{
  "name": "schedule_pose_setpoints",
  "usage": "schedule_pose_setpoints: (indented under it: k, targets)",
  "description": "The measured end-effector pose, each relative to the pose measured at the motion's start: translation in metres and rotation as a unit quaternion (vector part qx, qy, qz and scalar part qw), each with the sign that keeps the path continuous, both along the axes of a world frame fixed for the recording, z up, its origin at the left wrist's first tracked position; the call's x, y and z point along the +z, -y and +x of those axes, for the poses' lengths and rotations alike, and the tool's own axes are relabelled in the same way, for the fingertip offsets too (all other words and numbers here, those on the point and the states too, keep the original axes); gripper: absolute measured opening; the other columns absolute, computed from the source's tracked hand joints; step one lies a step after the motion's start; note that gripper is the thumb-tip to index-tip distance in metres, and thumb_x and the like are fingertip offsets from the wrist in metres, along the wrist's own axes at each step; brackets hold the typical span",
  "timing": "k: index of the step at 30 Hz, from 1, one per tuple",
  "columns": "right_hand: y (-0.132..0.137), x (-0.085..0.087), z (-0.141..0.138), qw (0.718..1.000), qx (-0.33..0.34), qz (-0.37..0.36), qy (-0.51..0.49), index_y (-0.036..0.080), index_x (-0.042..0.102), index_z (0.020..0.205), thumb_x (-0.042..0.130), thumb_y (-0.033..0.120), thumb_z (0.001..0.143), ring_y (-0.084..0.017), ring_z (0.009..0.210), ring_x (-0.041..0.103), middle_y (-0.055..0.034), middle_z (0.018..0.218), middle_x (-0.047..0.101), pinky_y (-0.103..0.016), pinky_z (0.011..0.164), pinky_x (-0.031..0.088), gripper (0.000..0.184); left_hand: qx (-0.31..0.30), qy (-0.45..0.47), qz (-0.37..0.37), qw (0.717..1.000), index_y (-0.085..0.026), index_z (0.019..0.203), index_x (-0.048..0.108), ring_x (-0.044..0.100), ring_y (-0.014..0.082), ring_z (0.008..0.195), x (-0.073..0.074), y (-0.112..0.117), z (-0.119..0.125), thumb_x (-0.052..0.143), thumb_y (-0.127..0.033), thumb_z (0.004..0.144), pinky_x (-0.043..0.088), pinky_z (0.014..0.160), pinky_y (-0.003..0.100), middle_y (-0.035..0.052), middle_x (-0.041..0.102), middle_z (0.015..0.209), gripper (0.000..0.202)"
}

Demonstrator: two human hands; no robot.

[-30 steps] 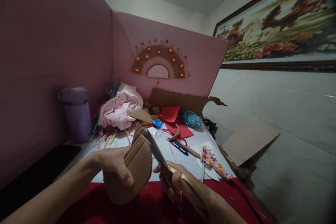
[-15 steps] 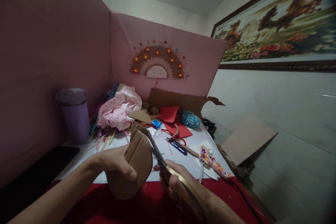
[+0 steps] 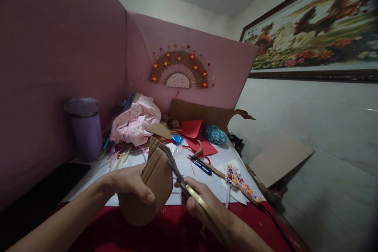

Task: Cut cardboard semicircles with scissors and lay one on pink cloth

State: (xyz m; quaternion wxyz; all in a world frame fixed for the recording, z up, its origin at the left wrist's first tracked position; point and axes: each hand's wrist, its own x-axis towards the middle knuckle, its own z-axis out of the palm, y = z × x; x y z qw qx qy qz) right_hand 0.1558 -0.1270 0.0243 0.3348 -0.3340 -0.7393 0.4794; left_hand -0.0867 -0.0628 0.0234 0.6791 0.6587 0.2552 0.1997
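The desk (image 3: 141,159) is strewn with pink cloth (image 3: 136,122), red paper (image 3: 201,143), blue yarn (image 3: 216,134) and a purple tumbler (image 3: 85,130).

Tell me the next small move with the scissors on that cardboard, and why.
Probably snip a short way along the curved edge: the blades of the scissors lie against the right rim of the cardboard, which the left hand pinches upright, while the right hand grips the handles.

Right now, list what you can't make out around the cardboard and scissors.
Head view only:
- scissors: handles largely covered by the right hand.
- cardboard piece: far face turned away, left edge under the left hand.
- sticks beside the pink cloth: too dim and small to count.
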Motion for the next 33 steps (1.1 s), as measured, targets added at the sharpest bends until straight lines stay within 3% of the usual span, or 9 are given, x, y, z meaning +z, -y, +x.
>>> schedule_pose_setpoints:
  k: [9,13,22,33]
  targets:
    - [-0.0022,-0.0039,-0.0023,0.999,-0.047,0.01,0.013,0.013,0.055,0.094,0.043,0.088,0.064,-0.009,0.056,0.029,0.0051,0.062,0.036,-0.022,0.049,0.025,0.082,0.013,-0.017,0.004,1.0,-0.019,0.094,0.068,0.06,0.0154,0.071,0.0014,0.0002,0.0012,0.084,-0.026,0.046,0.048,0.059,0.023,-0.0004,0.071,0.082,0.051]
    - [-0.0027,-0.0039,0.0013,0.999,-0.032,-0.013,0.019,0.012,0.055,0.099,0.044,0.089,0.062,-0.008,0.053,0.025,0.0067,0.06,0.033,-0.022,0.046,0.022,0.086,0.024,-0.018,0.011,0.999,-0.019,0.094,0.067,0.06,0.0163,0.073,-0.0017,-0.0012,-0.0013,0.085,-0.025,0.044,0.048,0.058,0.023,-0.0001,0.07,0.084,0.054]
    - [-0.0006,-0.0022,0.0006,1.0,-0.015,-0.001,-0.009,0.017,0.05,0.088,0.046,0.085,0.066,-0.009,0.057,0.027,0.0059,0.064,0.034,-0.022,0.049,0.023,0.071,0.001,0.004,-0.005,1.0,-0.018,0.099,0.068,0.061,0.0165,0.072,-0.0023,-0.0016,0.0022,0.085,-0.028,0.044,0.048,0.06,0.024,0.0016,0.071,0.085,0.058]
    - [0.0042,-0.0094,-0.0023,0.999,-0.053,-0.001,0.002,0.012,0.056,0.095,0.046,0.085,0.065,-0.008,0.053,0.025,0.0067,0.06,0.034,-0.021,0.047,0.022,0.08,0.019,-0.03,0.008,0.999,-0.018,0.09,0.067,0.061,0.0176,0.073,0.0013,0.002,-0.0002,0.083,-0.028,0.047,0.047,0.06,0.025,0.0013,0.07,0.083,0.047]
